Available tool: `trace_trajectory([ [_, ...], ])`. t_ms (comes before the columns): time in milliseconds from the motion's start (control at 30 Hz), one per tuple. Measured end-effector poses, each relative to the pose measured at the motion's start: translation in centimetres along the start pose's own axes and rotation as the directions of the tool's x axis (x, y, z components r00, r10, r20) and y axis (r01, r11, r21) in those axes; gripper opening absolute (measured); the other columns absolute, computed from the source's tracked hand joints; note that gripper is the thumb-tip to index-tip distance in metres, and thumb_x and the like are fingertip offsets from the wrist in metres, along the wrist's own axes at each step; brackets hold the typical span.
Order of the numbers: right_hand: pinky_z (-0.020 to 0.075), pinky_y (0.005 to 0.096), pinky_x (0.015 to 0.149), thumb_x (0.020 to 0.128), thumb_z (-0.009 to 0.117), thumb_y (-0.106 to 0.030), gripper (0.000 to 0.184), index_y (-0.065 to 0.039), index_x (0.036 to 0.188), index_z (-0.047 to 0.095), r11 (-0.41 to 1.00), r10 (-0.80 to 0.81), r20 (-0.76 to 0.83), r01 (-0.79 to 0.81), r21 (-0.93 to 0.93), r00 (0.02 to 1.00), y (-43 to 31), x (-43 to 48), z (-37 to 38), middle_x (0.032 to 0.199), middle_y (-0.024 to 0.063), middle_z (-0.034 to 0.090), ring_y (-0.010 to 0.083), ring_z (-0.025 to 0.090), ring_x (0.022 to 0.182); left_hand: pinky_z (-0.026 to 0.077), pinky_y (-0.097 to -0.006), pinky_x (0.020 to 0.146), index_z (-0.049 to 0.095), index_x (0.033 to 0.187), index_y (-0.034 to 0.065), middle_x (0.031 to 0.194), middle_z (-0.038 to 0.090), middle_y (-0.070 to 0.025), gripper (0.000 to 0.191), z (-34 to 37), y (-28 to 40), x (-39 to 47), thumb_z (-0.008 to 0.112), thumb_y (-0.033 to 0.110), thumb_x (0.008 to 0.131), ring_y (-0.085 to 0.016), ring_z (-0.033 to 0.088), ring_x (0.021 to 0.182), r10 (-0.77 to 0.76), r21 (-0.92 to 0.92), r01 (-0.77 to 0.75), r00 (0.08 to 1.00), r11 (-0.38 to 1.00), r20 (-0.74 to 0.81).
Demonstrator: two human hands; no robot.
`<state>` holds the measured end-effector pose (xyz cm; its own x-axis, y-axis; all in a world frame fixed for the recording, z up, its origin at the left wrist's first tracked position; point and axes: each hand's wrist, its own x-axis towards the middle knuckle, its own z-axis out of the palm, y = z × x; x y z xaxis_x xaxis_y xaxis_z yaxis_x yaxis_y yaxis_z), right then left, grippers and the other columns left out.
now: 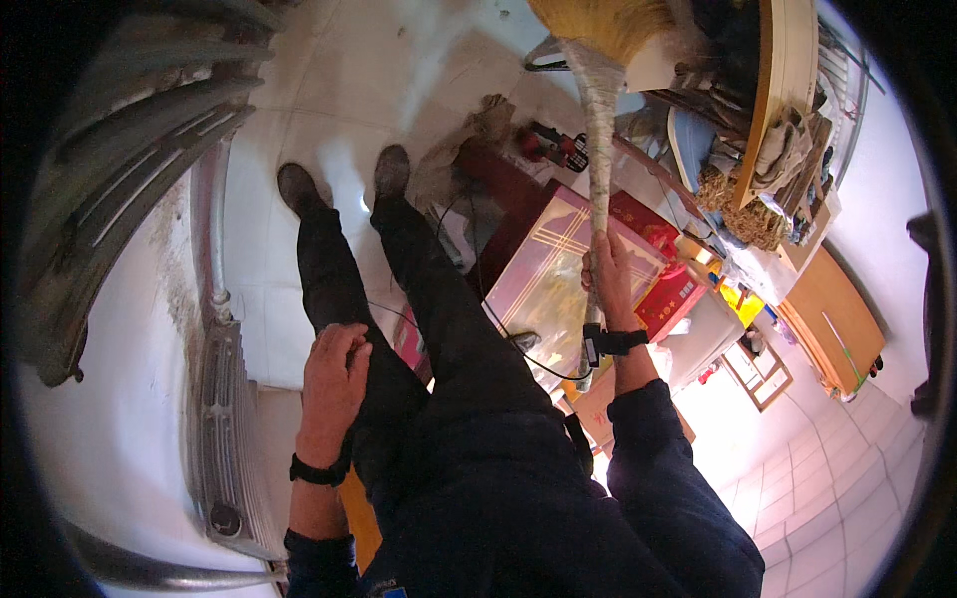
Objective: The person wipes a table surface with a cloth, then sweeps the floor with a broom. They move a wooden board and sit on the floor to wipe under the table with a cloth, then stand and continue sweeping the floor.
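Observation:
My right hand (611, 278) is closed around the pale, wrapped handle of a broom (600, 149). The broom's yellowish bristles (609, 26) fan out at the top of the view, partly cut off by its edge. Beneath the handle lies a large purple and gold box (553, 261), with red boxes beside it. My left hand (338, 374) rests near my left thigh with its fingers curled and nothing visible in it; its palm side is hidden. Both wrists wear black bands, and a black cable runs to the right one.
A ribbed radiator (224, 426) and its pipe stand against the wall at left. At upper right, a wooden shelf (770, 97) holds cloths and fibrous material. A red and black tool (553, 146) lies on the tiled floor (336, 82) beyond the boxes. Thin cables cross near my legs.

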<state>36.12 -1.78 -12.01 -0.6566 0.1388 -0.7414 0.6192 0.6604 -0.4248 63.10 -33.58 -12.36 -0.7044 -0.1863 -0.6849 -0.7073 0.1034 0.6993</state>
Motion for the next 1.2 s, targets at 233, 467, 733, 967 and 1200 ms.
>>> trace_trajectory([
  [233, 0.0351, 0.0238, 0.039, 0.105, 0.047, -0.036, 0.026, -0.010, 0.105, 0.051, 1.000, -0.024, 0.019, 0.024, 0.009, 1.000, 1.9, -0.2, -1.2, 0.062, -0.0025, 0.044, 0.0074, 0.042, 0.045, 0.049, -0.0408, 0.084, 0.062, 0.108, 0.0003, 0.097, 0.063, -0.0156, 0.021, 1.2, -0.2, 0.2, 0.065, 0.004, 0.087, -0.032, 0.061, 0.093, -0.028, 0.024, 0.027, 0.999, 0.999, 0.028],
  [467, 0.0397, 0.0259, 0.040, 0.103, 0.047, -0.044, 0.043, -0.012, 0.133, 0.048, 0.896, -0.040, -0.082, 0.072, 0.438, 0.996, 3.0, -6.9, -3.9, 0.064, 0.0017, 0.048, 0.0122, 0.045, 0.044, 0.048, -0.0435, 0.084, 0.062, 0.106, 0.0002, 0.097, 0.062, -0.0167, 0.022, 0.0, 1.5, -0.2, 0.067, 0.007, 0.086, -0.037, 0.059, 0.093, 0.051, -0.016, -0.052, 0.998, 0.999, -0.027],
  [733, 0.0377, 0.0257, 0.041, 0.100, 0.050, -0.053, 0.040, -0.014, 0.093, 0.049, 0.833, 0.253, 0.148, -0.294, 0.469, 0.956, -4.9, -1.8, -3.9, 0.066, 0.0001, 0.051, 0.0106, 0.042, 0.043, 0.051, -0.0405, 0.082, 0.062, 0.107, -0.0006, 0.097, 0.062, -0.0154, 0.022, -1.6, 2.3, -0.1, 0.067, 0.008, 0.087, -0.032, 0.062, 0.092, 0.087, 0.041, -0.085, 0.995, 0.996, -0.047],
  [967, 0.0370, 0.0254, 0.043, 0.100, 0.050, -0.050, 0.037, -0.014, 0.093, 0.049, 0.933, 0.076, -0.118, -0.028, 0.359, 0.990, -7.2, -3.7, -1.1, 0.064, -0.0001, 0.049, 0.0107, 0.043, 0.047, 0.048, -0.0424, 0.084, 0.061, 0.104, 0.0015, 0.095, 0.061, -0.0153, 0.021, -3.0, 0.8, 1.1, 0.068, 0.009, 0.086, -0.034, 0.060, 0.092, 0.037, 0.017, -0.037, 0.999, 0.999, -0.002],
  [1200, 0.0423, 0.0290, 0.046, 0.102, 0.050, -0.045, 0.032, -0.013, 0.102, 0.051, 0.836, -0.083, 0.005, 0.067, 0.544, 0.997, -14.6, 3.0, 5.5, 0.073, 0.0010, 0.052, 0.0124, 0.048, 0.054, 0.049, -0.0421, 0.084, 0.061, 0.104, 0.0013, 0.094, 0.062, -0.0142, 0.022, -4.8, 0.2, 1.5, 0.069, 0.007, 0.084, -0.033, 0.061, 0.091, 0.023, 0.034, -0.022, 0.999, 0.999, -0.032],
])
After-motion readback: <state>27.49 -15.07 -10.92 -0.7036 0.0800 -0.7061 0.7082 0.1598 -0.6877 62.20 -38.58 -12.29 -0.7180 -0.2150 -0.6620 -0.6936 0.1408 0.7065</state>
